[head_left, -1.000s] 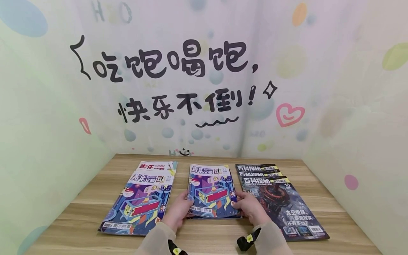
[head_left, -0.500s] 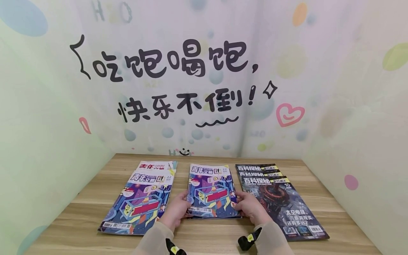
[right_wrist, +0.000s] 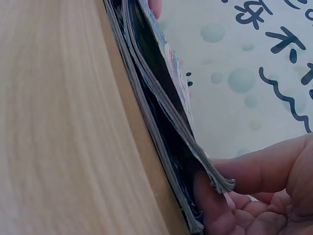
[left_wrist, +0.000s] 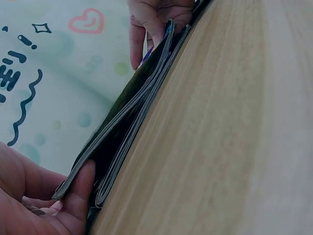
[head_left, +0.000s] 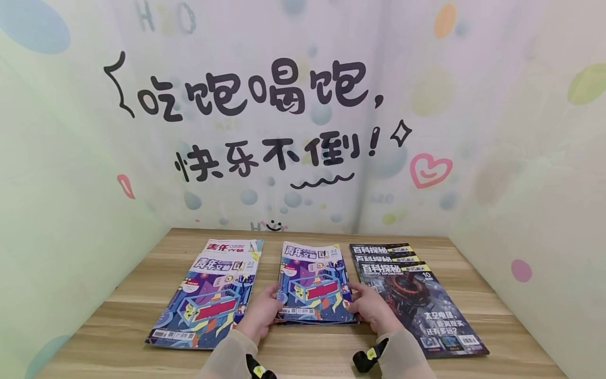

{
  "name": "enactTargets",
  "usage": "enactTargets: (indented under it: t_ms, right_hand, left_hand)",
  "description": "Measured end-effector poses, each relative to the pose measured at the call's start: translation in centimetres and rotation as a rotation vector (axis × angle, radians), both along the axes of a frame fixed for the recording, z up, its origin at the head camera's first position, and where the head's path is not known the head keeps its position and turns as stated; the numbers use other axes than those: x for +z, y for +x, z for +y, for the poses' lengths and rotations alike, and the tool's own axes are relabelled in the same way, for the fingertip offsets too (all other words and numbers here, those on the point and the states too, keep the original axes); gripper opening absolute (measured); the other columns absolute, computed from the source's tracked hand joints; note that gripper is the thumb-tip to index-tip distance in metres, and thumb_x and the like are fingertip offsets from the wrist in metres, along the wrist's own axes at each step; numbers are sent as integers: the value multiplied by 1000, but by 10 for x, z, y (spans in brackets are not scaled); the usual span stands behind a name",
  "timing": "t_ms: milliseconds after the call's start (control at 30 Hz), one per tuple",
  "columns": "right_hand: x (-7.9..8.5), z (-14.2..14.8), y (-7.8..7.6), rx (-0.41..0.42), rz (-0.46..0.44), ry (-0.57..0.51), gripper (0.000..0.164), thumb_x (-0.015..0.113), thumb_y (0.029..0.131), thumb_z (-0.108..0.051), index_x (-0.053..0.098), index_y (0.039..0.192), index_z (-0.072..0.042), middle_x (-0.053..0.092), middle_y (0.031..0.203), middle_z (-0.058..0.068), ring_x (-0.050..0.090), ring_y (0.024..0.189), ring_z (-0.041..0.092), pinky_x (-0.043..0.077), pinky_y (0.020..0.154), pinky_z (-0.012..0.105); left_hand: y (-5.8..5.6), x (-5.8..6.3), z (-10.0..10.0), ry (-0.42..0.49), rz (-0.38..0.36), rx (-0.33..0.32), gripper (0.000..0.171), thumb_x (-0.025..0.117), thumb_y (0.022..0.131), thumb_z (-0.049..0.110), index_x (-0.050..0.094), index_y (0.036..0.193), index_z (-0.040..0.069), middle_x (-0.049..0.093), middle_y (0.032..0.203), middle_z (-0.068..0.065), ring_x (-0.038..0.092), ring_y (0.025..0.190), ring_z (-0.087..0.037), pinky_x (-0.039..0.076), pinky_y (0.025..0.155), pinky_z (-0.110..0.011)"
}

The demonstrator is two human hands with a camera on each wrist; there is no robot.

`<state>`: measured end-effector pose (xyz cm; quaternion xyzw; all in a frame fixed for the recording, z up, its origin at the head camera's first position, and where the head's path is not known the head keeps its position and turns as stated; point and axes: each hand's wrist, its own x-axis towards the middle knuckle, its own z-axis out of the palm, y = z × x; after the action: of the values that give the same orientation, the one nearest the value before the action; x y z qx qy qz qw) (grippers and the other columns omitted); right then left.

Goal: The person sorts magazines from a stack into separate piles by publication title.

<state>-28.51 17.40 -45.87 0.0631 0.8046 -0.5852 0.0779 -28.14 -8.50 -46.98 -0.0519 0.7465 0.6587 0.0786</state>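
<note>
A colourful purple-blue magazine tops a small pile in the middle of the table. On its left edge, the left hand pinches it near the lower corner, thumb above. The right hand grips the opposite edge the same way. In the left wrist view, the left hand's finger reaches under the raised magazine, into a gap above another magazine that lies on the table. From the right wrist view, the right hand likewise has the upper magazine between thumb and finger, its corner lifted off the lower one.
Left of the pile lie overlapping magazines, the front one with a matching cover. Several dark science magazines fan out at the right, close to the right hand. The wooden table ends at a printed curtain wall behind.
The left hand has shifted slightly left and toward the person since a second ago, and the upper magazine's left edge with it. Over the last half second almost nothing moves.
</note>
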Motion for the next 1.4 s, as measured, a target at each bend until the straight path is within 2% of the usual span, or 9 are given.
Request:
enactTargets:
  t_ms: [200,367,567,700,867,1067,1267,1400]
  right_hand:
    - [1,0,-1,-8,14,-8,68,61,75,15,45,140,1,50,93,13,49,71,24,42,54,29]
    - [4,-1,0,-12,20,16,67,62,77,13,47,140,-1,50,99,14,49,80,26,43,60,30]
    - [11,-2,2,-6,45,20,66,63,78,12,47,140,-1,51,104,15,49,87,27,46,64,31]
    - [14,-5,3,-16,53,23,67,62,77,13,46,141,-2,51,105,15,49,87,27,47,63,30]
    - [17,-11,5,-26,69,30,69,64,75,12,47,140,-2,51,103,15,49,85,27,48,61,31]
    - [21,-24,10,0,110,41,66,63,76,11,47,139,0,53,103,16,52,86,26,53,66,34]
    - [22,-45,15,44,131,-4,67,61,79,10,42,142,2,55,105,16,55,83,24,54,67,35]
    - [22,-60,19,73,139,-65,70,59,78,11,38,144,3,54,103,16,55,80,23,54,64,34]
  left_hand:
    - [1,1,0,10,14,12,60,46,87,-7,35,146,-1,44,139,-26,50,113,-33,44,95,-50]
    - [2,6,1,-11,29,32,61,45,85,-9,38,145,0,44,139,-26,47,120,-37,38,102,-56]
    - [3,12,0,9,9,37,62,46,85,-9,36,146,0,42,141,-26,45,123,-39,37,102,-57]
    - [1,14,-2,27,8,33,64,46,83,-9,36,146,0,44,139,-26,47,118,-37,41,98,-54]
    - [1,16,-6,22,21,39,66,46,80,-11,36,145,-1,49,131,-25,52,108,-32,46,88,-44]
    - [3,21,-21,-32,52,38,67,47,79,-11,37,144,-3,52,128,-26,55,101,-28,48,82,-36]
    - [9,29,-44,-21,51,16,67,46,81,-11,34,146,-2,51,129,-25,57,95,-26,48,73,-32]
    - [12,33,-61,-60,29,26,68,47,82,-9,34,148,2,43,139,-28,53,107,-29,48,82,-35]
